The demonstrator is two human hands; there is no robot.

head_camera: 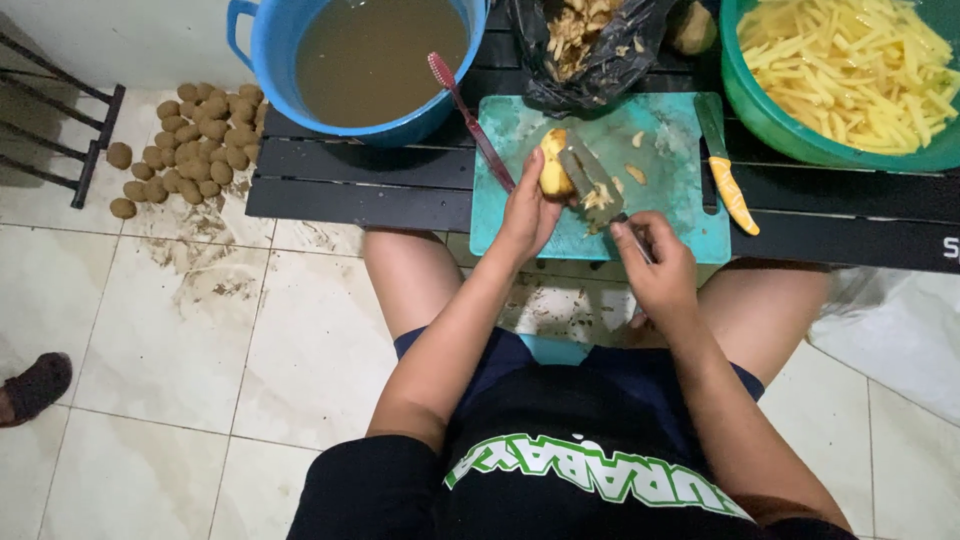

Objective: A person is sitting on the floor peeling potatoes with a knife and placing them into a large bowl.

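Observation:
My left hand (527, 213) grips a partly peeled yellow potato (553, 170) above a teal cutting board (680, 215). My right hand (657, 265) holds a metal peeler (590, 180) whose blade rests against the potato's right side. Bits of peel (636, 173) lie on the board. A knife with an orange handle (730, 190) lies at the board's right edge, apart from both hands.
A blue bucket of murky water (385, 60) with a red toothbrush (465, 115) leaning on it stands at the back. A black bag of peelings (580, 40) and a green basin of cut potato sticks (850, 70) sit on the black slatted table (340, 180). Unpeeled potatoes (195, 140) are piled on the tiled floor.

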